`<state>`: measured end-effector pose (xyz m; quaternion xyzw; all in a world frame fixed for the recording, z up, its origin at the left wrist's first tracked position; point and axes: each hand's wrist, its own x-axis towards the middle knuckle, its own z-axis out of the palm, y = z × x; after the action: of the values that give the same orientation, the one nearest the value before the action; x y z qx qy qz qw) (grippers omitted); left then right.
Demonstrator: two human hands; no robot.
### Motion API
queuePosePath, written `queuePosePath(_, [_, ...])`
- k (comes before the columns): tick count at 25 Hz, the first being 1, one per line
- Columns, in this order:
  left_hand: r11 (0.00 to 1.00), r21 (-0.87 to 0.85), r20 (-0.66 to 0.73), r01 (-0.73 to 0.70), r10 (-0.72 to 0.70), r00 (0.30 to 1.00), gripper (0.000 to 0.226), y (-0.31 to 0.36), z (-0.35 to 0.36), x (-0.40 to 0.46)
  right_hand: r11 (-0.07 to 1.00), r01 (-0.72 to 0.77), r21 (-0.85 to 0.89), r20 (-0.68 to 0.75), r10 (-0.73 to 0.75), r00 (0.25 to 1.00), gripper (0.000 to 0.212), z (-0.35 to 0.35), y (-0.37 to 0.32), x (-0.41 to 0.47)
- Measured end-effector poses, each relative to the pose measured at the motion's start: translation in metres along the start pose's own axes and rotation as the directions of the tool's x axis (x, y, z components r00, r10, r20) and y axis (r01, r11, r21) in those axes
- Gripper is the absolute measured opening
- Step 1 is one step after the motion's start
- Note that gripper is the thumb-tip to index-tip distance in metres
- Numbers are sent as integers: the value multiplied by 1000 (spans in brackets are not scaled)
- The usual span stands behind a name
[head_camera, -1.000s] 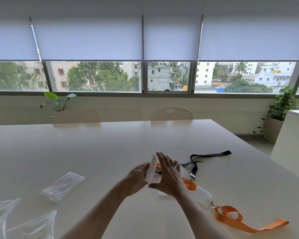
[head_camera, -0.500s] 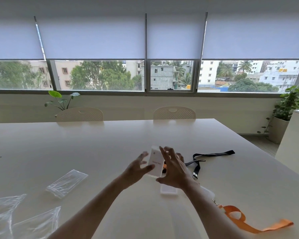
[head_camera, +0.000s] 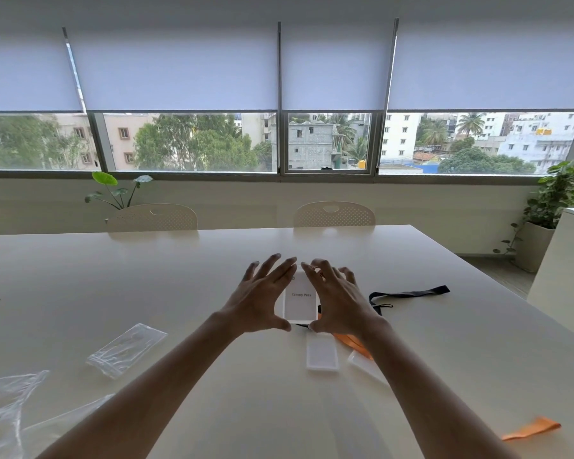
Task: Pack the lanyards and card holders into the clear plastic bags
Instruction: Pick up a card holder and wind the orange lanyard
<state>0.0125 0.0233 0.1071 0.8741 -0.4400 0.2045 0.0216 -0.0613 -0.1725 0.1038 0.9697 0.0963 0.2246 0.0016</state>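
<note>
A white card holder (head_camera: 300, 304) with a printed name card faces me, raised over the table. My left hand (head_camera: 262, 299) and my right hand (head_camera: 338, 299) hold it by its side edges, thumbs under the bottom corners and fingers spread at the top. Below it, a second white card holder (head_camera: 322, 354) lies flat. A clear holder (head_camera: 365, 366) lies beside an orange lanyard (head_camera: 352, 342), whose far end (head_camera: 532, 432) shows at the lower right. A black lanyard (head_camera: 408, 293) trails to the right. One clear plastic bag (head_camera: 126, 349) lies at the left, with more bags (head_camera: 4, 402) at the lower left.
The large white table (head_camera: 212, 260) has two white chairs (head_camera: 153, 218) (head_camera: 333, 215) at its far edge. A white cabinet (head_camera: 564, 270) and a potted plant (head_camera: 544, 220) stand to the right, and a small plant (head_camera: 116, 190) by the windowsill.
The card holder has turned from edge-on to face me and moved farther out. Both hands have shifted from its face to its side edges, fingers spread.
</note>
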Motion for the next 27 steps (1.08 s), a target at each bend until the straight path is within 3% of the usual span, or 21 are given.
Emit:
queuePosePath(5, [997,81,-69,-14,20,997,120,6,-10,2,998,15,54,-28,-14,1000,121,-11,-7,2])
queuePosePath(8, [995,83,-80,-64,71,994,115,4,-17,-1,935,-86,343,59,70,996,115,-27,-4,3])
queuePosePath(11, [994,48,-77,-97,101,992,114,0,-21,-5,825,-200,529,138,148,979,80,-43,6,7])
queuePosePath(13, [994,4,-106,-107,107,989,114,-2,-26,-7,807,-207,553,67,204,977,50,-48,13,10])
queuePosePath(15, [991,-28,-138,-128,123,983,114,0,-33,-9,772,-191,606,-44,273,961,34,-48,18,13])
queuePosePath(19, [979,-96,-205,-179,157,966,114,12,-45,-11,739,-183,649,-173,377,910,25,-45,28,16])
queuePosePath(24, [982,-70,-255,-175,152,955,113,26,-61,-2,768,-236,596,-69,341,937,29,-23,18,11])
queuePosePath(27, [995,-15,-258,-98,91,962,110,26,-67,6,708,-286,645,29,351,936,25,-13,2,5])
